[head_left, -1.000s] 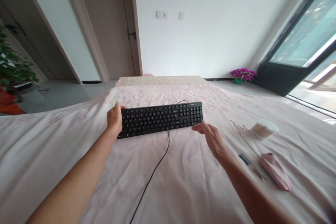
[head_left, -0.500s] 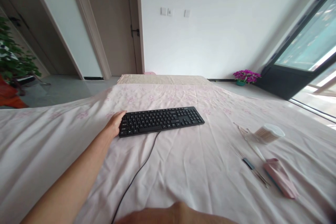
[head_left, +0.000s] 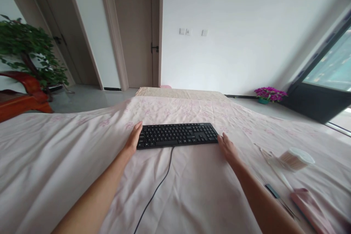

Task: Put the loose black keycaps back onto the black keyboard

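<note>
A black computer keyboard (head_left: pixel 178 135) lies on the pale pink flowered cloth, its cable (head_left: pixel 157 190) running from the near edge toward me. My left hand (head_left: pixel 134 137) is closed around the keyboard's left end, the fingertips at the far corner. At the right end is my right hand (head_left: pixel 227 147), its fingers stretched out and slightly apart beside the edge. The thumb side touches or nearly touches the near right corner; the exact contact is hard to see.
To the right lie a clear tub of cotton swabs (head_left: pixel 297 159), some loose swabs (head_left: pixel 264 150), a thin tool with a dark grip (head_left: pixel 272 191) and a pink pouch (head_left: pixel 311 208). The cloth (head_left: pixel 192 186) is wrinkled. Beyond stand magenta flowers (head_left: pixel 270 94) and a wooden chair (head_left: pixel 27 95).
My right hand has moved from the bottom of the view out to the keyboard's right end. My left hand stays at the left end. The view has tilted up and turned slightly left.
</note>
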